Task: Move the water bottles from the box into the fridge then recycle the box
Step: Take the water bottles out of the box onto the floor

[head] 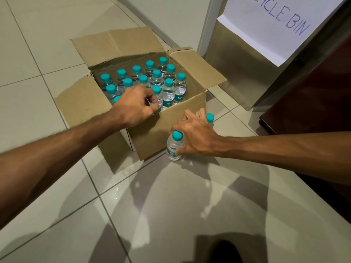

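An open cardboard box (pixel 163 130) stands on the tiled floor with its flaps spread. Several small clear water bottles with teal caps (pixel 168 90) stand upright inside it. My left hand (pixel 133 105) reaches over the box's near edge, its fingers closed on one bottle (pixel 157 93) in the front row. To the right of the box, my right hand (pixel 197 137) grips a bottle (pixel 174 147) that stands on the floor. A second bottle (pixel 210 118) on the floor shows behind that hand, mostly hidden.
A brown paper bin (pixel 237 73) bearing a white sheet lettered "RECYCLE BIN" (pixel 275 25) stands at the back right. A dark brown piece of furniture (pixel 313 95) fills the right side. Glossy pale tiles (pixel 171 205) stretch in front of me.
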